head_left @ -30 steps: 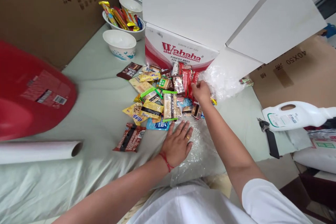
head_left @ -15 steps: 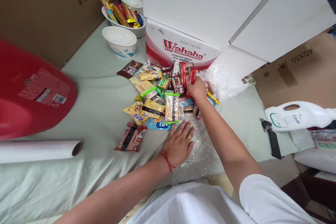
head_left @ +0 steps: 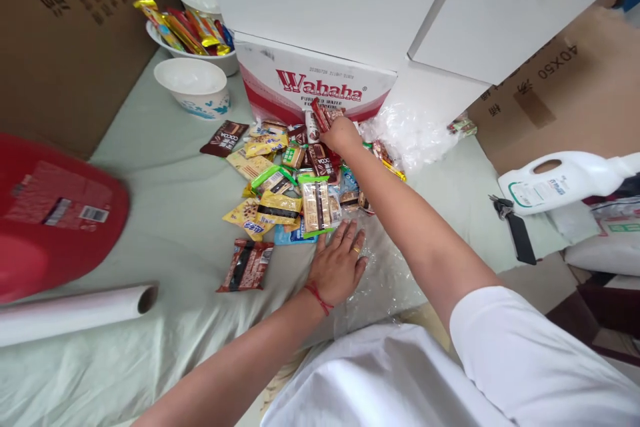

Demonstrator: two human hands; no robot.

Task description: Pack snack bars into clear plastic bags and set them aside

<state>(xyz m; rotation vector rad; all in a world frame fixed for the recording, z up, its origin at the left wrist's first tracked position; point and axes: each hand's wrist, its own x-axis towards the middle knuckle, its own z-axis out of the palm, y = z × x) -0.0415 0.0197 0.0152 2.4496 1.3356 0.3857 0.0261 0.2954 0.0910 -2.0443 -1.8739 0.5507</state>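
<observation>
My right hand (head_left: 343, 136) is closed on red snack packets (head_left: 321, 115) at the back of the pile, just before the Wahaha box; its fingertips are partly hidden. Flat near the front of the pile lies my left hand (head_left: 337, 261), fingers stretched out on clear plastic film (head_left: 377, 273) and holding nothing. Just beyond its fingertips are a clear cracker packet (head_left: 316, 204) with green edges and a blue packet (head_left: 290, 235). Yellow packets (head_left: 279, 207) and brown cocoa packets (head_left: 321, 160) make up much of the pile. A separate dark-red packet (head_left: 246, 265) rests to the left.
Behind the pile stands the Wahaha box (head_left: 320, 83). At the back left are a paper bowl (head_left: 193, 83) and a bowl of snack sticks (head_left: 230, 65). A red bucket (head_left: 65, 213) and white roll (head_left: 75, 313) lie left; a white bottle (head_left: 560, 180) and keys (head_left: 520, 237) right.
My right hand has moved a little away from me, toward the box, with the red packets. My left hand stays flat in place. The whole view has shifted somewhat.
</observation>
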